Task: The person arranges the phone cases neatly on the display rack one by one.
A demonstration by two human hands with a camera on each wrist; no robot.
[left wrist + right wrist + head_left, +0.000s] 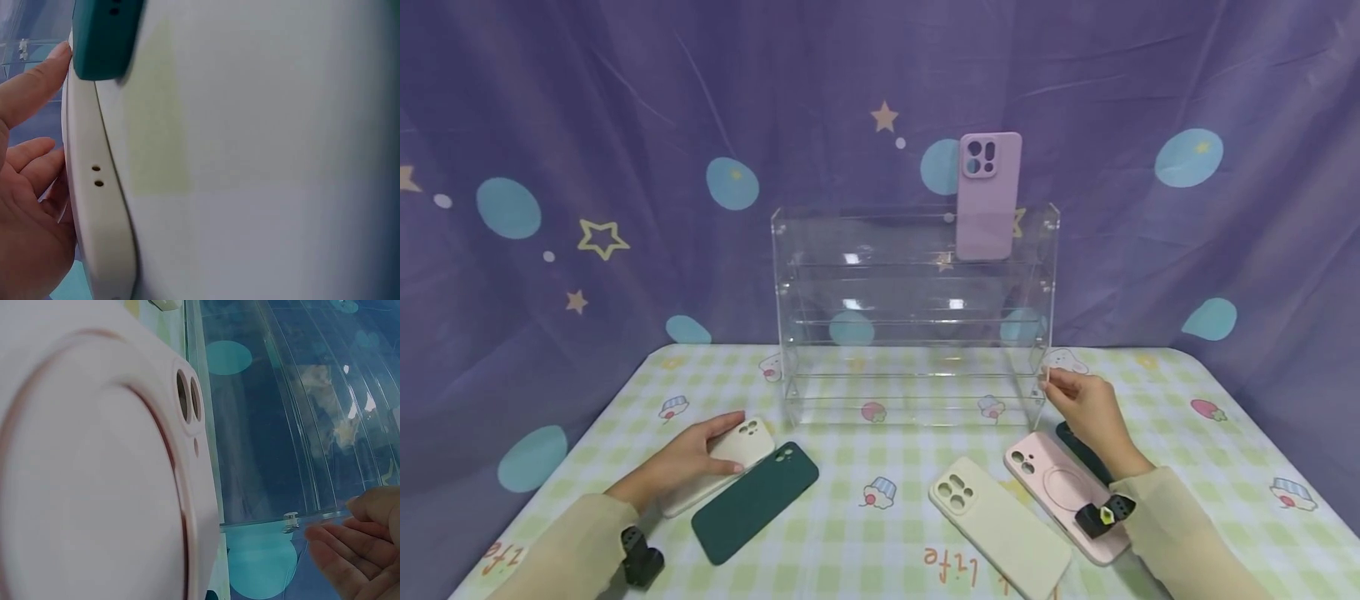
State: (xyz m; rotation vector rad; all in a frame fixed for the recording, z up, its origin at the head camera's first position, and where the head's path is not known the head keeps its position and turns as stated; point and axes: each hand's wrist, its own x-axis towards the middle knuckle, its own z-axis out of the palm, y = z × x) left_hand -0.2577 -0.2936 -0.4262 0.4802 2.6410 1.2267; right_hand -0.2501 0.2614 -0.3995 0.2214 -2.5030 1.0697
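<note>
My left hand (688, 458) lies over a cream phone case (757, 447) on the table, thumb at its near edge and fingers across to the far edge. In the left wrist view, the case's side (103, 187) shows two small holes. Beside it lies a dark green phone case (756, 504). A clear acrylic tiered stand (917, 292) stands at the back. My right hand (1088, 408) holds the front edge of its right side panel; in the right wrist view, thumb and fingers (337, 556) lie on either side of that panel. A lilac phone case (988, 204) stands upright on the top tier.
Near the right forearm lie a pink phone case (1051, 479) with a ring on its back, a cream phone case (1000, 525) and a partly covered dark green case (1078, 446). A checked cloth (850, 467) covers the table. Behind it hangs a purple curtain (647, 125).
</note>
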